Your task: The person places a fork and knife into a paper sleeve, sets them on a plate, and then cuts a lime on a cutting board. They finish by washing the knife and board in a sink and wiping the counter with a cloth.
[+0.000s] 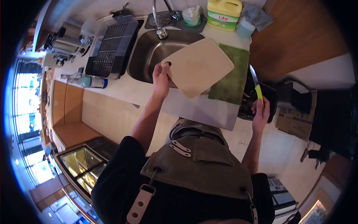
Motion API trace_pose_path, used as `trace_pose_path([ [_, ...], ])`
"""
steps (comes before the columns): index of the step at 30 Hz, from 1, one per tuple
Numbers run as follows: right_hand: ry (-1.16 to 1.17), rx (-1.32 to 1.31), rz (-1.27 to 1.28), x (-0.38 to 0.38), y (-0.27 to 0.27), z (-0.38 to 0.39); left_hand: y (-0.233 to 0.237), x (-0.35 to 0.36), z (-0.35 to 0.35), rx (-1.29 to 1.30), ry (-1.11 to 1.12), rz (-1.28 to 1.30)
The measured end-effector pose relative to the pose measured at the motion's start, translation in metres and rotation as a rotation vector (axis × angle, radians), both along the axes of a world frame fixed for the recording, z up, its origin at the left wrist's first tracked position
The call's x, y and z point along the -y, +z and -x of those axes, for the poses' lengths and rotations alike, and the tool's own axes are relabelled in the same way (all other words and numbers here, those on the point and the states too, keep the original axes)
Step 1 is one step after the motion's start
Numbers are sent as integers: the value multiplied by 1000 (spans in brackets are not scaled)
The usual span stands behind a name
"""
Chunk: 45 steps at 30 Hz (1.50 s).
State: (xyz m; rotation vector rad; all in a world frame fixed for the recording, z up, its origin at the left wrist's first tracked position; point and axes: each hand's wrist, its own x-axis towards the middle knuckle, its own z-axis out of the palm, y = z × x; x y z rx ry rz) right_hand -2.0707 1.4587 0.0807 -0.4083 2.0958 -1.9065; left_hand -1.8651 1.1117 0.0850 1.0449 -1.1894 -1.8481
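My left hand grips a pale cutting board by the corner with the hole. The board is tilted and covers part of the steel sink and the edge of a green towel. Off to the right, my right hand is closed round the yellow-green handle of a knife. Its blade points up and away from me, beyond the counter's right end. Below the knife is a dark bin, partly hidden by that hand.
A dish rack stands left of the sink, under a tap line along the back. A yellow Liby jug and a grey cloth are at the back right. Cardboard leans near the bin.
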Motion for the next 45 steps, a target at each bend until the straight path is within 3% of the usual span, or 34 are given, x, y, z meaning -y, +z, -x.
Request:
trace_pose_path([
  [3, -85, 19, 48, 49, 9, -31, -37, 43, 11, -67, -67, -39],
  [6, -216, -262, -68, 95, -3, -46, -34, 61, 50, -73, -291, -137],
  [7, -127, -426, -292, 119, -3, -46, -99, 84, 85, -98, -378, 20],
  [8, -110, -529, -428, 127, -10, -40, -108, 87, 101, -187, -428, -22],
  [9, -78, -632, -552, 139, -18, -35, -168, 112, 133, -665, -587, -738],
  [10, -78, -636, -544, 148, -24, -35, -142, 85, 150, -278, -398, -58],
  [11, -70, -721, -610, 153, -30, -33, -153, 90, 172, -128, -485, -1],
  [12, -48, -777, -677, 156, -33, -30, -133, 86, 176, 100, -488, 200],
  [13, -56, -796, -703, 155, -50, -19, -135, 86, 191, 232, -486, 200],
  [15, -23, -823, -884, 148, -69, -8, -133, 83, 205, 445, -463, 433],
  [17, -56, -769, -1074, 153, -65, -15, -137, 74, 196, 355, -448, 428],
  [21, -73, -806, -1162, 141, -76, -7, -84, 68, 107, 103, -456, 503],
  [23, -85, -826, -1133, 138, -82, -2, -87, 67, 52, 140, -388, 659],
  [25, -83, -842, -1117, 137, -82, 4, -67, 67, -22, 116, -408, 494],
  [27, -97, -887, -1076, 140, -76, 5, -74, 59, -96, -94, -339, 69],
  [30, -118, -1132, -710, 148, -76, 14, -52, 53, -214, 239, -142, 10],
  [31, -105, -1171, -664, 164, -54, -4, -57, 49, -250, 262, -39, -3],
  [34, 162, -552, -62, 219, -41, -52, -51, 30, -332, 297, 279, -33],
  [36, 389, -223, 99, 279, -11, -112, -40, 26, -369, 270, 462, -33],
  [38, 638, -78, 142, 337, 23, -184, -29, 39, -403, 257, 505, 6],
  [42, 1206, -33, 119, 428, 88, -290, 23, 118, -455, 241, 506, 179],
  [45, 1202, -251, 341, 507, 123, -370, 75, 197, -467, 165, 537, 403],
])
